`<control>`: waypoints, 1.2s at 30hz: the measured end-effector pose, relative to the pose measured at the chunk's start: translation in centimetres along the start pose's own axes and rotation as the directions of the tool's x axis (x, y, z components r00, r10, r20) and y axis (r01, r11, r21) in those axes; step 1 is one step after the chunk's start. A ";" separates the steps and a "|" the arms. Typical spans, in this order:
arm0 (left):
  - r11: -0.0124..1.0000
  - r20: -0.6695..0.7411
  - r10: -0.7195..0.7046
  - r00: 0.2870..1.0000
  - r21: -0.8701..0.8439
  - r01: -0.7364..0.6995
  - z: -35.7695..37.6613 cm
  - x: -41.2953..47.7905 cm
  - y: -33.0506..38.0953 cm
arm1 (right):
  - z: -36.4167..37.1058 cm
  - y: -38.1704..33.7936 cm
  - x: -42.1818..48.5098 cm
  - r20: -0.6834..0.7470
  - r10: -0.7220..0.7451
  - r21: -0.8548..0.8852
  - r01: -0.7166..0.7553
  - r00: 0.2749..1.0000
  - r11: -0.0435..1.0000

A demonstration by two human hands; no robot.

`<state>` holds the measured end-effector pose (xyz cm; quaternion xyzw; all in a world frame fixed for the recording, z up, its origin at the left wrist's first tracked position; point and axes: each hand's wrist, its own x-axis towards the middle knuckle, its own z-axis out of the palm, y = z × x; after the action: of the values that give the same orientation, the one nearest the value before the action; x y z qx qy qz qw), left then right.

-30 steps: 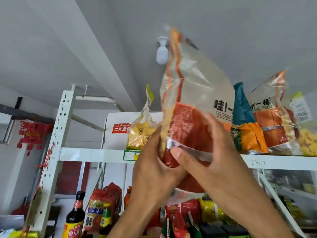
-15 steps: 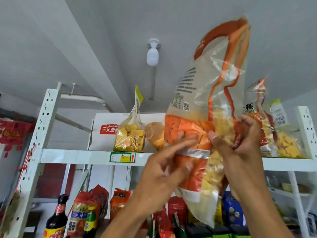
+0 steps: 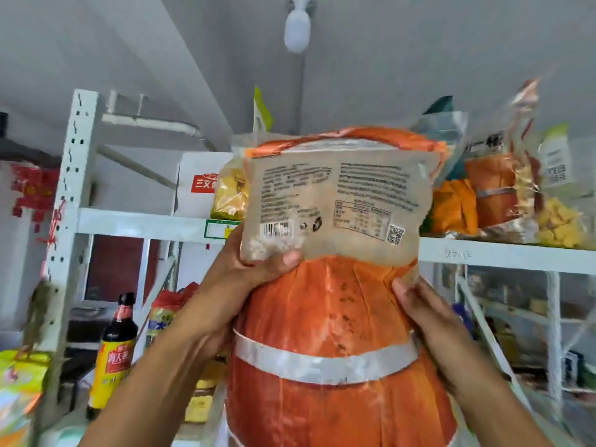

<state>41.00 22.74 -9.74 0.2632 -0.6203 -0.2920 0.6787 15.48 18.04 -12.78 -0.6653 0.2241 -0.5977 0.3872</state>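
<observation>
Orange bag [image 3: 329, 317] held upright before top shelf [image 3: 138, 222], long axis vertical, back label toward camera. Left hand [image 3: 248, 269] grips upper left edge; right hand [image 3: 429, 314] clasps right side, lower. Shelf gap directly behind bag, between yellow pack [image 3: 230, 196] and other bags [image 3: 493, 188].

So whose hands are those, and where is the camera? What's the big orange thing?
No machine here, just a person. The camera sits on their head, so you see their own two arms reaching out. The left hand and the right hand grip the sides of a big orange snack bag, its printed back with a barcode facing us. Behind it stands a white metal shelf. On its top board are more snack bags and a white box. Lower down on the left stands a dark sauce bottle. A light bulb hangs from the ceiling.
</observation>
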 end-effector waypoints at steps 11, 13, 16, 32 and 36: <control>0.970 -0.423 -0.071 0.903 0.181 0.161 -1.8 -13.4 -7.6 | 3.8 8.4 -2.4 0.418 0.076 -0.079 -0.047 0.905 0.996; 0.965 -0.503 -0.119 0.856 0.143 0.218 -2.1 -16.3 -8.4 | 4.9 9.8 -3.2 0.508 0.093 -0.079 -0.060 0.856 0.995; 0.951 -0.598 -0.170 0.783 0.108 0.288 -1.7 -20.7 -9.1 | 6.6 12.1 -5.2 0.613 0.105 -0.064 -0.084 0.783 0.994; 0.992 -0.592 0.116 0.798 0.114 -0.059 4.0 -9.5 1.9 | 0.6 -0.1 1.8 0.595 -0.058 0.057 0.030 0.802 0.998; 0.984 -0.422 0.180 0.889 0.062 -0.170 5.4 -1.2 6.4 | -1.3 -5.7 4.0 0.452 -0.196 0.066 0.186 0.870 0.980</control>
<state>35.99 28.09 -5.47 0.2715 -0.4818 -0.1581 0.8180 14.07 18.07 -5.87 -0.8018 0.0542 -0.4624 0.3746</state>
